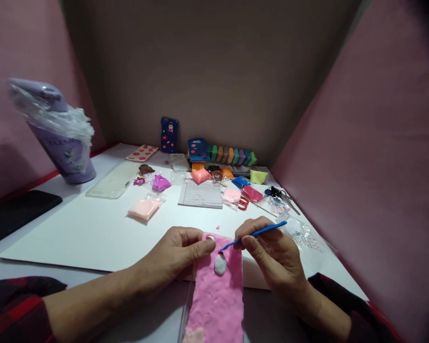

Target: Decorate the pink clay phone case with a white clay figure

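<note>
A phone case coated in bumpy pink clay stands tilted toward me at the near edge of the white board. My left hand grips its upper left corner, thumb on the front. Between the fingers of my right hand is a blue modelling tool, held like a pen. Its tip touches a small dark pink bit just above a white clay oval on the case. A pale patch shows at the case's lower left. One tiny pink crumb lies on the board behind the case.
Clay packets, such as a peach one and a purple one, lie beyond my hands. A lined notepad, clear case, keys and gem sheet surround them. At left stand a purple tumbler and black phone.
</note>
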A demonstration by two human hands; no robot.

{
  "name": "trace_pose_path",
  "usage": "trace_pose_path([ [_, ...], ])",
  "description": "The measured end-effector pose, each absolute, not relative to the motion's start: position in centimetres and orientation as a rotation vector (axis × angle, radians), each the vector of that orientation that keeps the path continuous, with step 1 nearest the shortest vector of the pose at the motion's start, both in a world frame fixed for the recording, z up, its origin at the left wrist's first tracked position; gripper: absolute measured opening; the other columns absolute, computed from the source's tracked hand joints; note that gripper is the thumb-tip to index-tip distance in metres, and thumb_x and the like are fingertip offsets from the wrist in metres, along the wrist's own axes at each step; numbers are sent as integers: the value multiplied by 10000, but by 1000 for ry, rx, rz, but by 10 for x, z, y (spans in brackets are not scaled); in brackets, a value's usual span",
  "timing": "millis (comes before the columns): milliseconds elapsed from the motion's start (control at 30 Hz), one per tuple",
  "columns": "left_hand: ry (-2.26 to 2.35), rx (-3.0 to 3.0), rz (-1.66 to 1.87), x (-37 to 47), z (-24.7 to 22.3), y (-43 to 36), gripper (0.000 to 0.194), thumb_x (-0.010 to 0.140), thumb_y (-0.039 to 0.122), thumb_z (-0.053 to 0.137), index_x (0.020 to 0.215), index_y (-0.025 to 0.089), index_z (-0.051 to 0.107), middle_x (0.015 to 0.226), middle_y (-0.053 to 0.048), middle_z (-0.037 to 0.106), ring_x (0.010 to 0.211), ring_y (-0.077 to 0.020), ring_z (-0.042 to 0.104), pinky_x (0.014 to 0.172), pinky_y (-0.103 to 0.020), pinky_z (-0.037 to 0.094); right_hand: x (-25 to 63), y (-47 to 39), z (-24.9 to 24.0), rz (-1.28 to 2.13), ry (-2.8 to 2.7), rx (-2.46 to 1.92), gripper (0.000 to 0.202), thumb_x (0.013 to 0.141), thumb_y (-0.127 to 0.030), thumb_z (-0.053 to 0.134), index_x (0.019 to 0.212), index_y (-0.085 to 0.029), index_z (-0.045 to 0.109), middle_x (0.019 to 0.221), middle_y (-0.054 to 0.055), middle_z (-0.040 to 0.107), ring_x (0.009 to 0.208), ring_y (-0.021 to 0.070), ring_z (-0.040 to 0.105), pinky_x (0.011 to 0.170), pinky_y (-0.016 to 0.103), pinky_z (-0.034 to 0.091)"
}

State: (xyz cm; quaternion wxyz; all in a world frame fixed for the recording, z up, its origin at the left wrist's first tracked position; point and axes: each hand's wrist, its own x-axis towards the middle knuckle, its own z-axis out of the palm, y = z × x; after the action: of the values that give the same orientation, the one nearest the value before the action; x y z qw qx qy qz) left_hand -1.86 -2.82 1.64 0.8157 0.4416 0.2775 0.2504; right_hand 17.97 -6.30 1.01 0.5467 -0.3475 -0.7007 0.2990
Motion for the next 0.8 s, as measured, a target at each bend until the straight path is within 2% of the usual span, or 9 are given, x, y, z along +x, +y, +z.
trace_pose_path([
  [167,635,942,526,-18,18,-28,345,633,437,787,729,125,675,607,-16,605,635,-168,597,651,-280,465,180,-62,8,707,-1682,-807,107,912,-154,507,941,-214,590,822,23,560,722,153,600,626,302,513],
  [300,624,950,538,-18,17,-27,347,652,448,772,709,122,668,554,9,568,585,-139,573,642,-268,462,182,-63,8,693,-1696,-810,110,910,-152,504,939,-218,588,810,20,561,712,150,584,613,291,502],
  [533,572,937,529,-18,12,-27,306,711,412,742,777,118,684,707,-57,663,642,-144,600,653,-260,459,181,-63,9,693,-1686,-822,107,907,-152,510,937,-219,588,812,20,563,710,151,589,620,297,494],
  [800,658,942,551,-18,18,-28,341,616,432,797,695,126,669,529,16,548,550,-129,551,593,-251,452,183,-63,9,668,-1670,-834,92,905,-162,514,910,-216,589,785,13,567,683,146,592,614,295,500],
])
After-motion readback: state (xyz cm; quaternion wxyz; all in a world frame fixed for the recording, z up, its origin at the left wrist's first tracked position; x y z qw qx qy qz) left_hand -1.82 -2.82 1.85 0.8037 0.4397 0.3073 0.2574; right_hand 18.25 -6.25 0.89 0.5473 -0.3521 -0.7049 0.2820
